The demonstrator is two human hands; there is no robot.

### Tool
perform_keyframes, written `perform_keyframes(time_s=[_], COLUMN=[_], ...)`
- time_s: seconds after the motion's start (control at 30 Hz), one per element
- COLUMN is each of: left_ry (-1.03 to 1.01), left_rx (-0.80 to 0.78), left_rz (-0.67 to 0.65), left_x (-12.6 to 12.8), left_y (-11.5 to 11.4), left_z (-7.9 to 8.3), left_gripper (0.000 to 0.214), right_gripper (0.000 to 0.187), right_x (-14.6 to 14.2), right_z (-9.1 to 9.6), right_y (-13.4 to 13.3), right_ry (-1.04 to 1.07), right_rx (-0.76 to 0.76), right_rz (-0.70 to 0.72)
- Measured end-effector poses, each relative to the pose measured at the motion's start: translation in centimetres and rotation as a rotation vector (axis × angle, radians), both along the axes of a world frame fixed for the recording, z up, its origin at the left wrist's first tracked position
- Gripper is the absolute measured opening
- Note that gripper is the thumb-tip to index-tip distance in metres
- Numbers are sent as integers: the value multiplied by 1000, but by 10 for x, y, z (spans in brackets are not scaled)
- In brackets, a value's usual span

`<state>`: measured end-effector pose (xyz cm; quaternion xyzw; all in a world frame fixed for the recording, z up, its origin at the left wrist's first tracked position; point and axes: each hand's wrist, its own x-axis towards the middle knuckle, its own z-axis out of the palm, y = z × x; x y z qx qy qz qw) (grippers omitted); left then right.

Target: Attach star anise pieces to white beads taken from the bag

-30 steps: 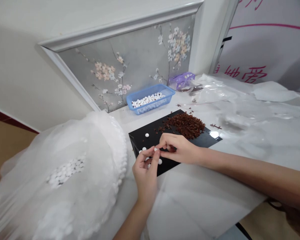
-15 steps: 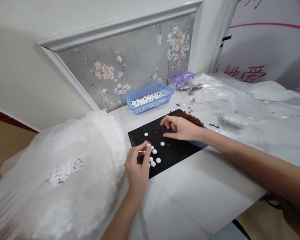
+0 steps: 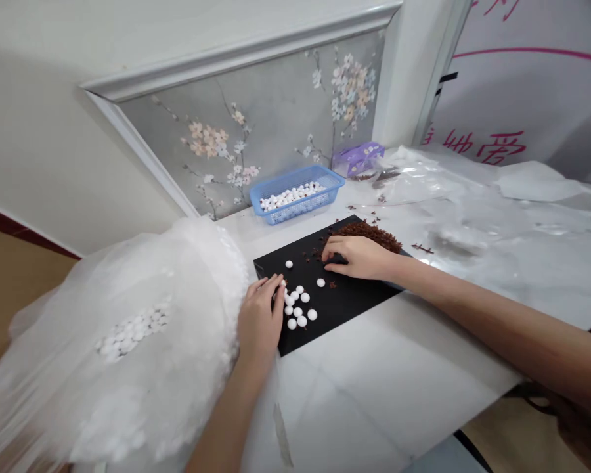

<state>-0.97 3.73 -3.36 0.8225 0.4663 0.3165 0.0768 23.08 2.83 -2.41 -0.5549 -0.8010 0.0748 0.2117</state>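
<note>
My left hand is at the left edge of a black mat. Its thumb and fingertips close on a small white ball, partly hidden, with a brown bit on top. Beside those fingers lies a loose cluster of white balls; a few others sit apart on the mat. My right hand rests over the mat's far part, thumb and fingers curled together by scattered small brown pieces. What its fingertips hold, if anything, is too small to make out. Behind it rises a heap of brown pieces.
A blue plastic basket of white balls stands by the wall. To my left bulges a big clear bag of white balls. A purple pack and crumpled plastic sheeting lie at the back right.
My left hand has come down and left, uncovering more of the white balls. The right hand's fingers have drawn closer together, by the brown pieces.
</note>
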Motion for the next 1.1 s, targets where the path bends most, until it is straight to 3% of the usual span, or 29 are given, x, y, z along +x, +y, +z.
perform_keyframes(time_s=[0.17,0.3,0.33,0.4,0.43,0.5,0.57,0.67,0.83,1.1], left_ry=[66,92,109,164,202,335,501,551,547,447], left_rx=[-39,123,190,280,275,117,-190,-317,-255,-62], left_rz=[-65,-28,33,275,441,722,852,876,911,784], left_x=[4,-1,-7,-27,-42,-74,-106,-136,-137,-139], left_y=[-6,-10,-9,-3,2,14,26,40,44,45], left_z=[1,28,39,60,68,78,77,64,47,45], left_gripper=[34,36,35,33,34,35,32,24,27,28], right_gripper=[13,19,19,20,21,23,24,22,22,22], right_x=[0,-2,-3,-4,-5,-7,-8,-8,-7,-6], right_z=[-6,-11,-12,-13,-14,-15,-15,-16,-15,-16], right_y=[0,-1,-1,-3,-3,-4,-4,-4,-3,-1], right_ry=[39,28,25,24,25,22,10,-20,-40,-11], right_rx=[1,16,22,39,47,62,71,73,69,80], right_rz=[42,57,59,54,46,27,18,26,38,57])
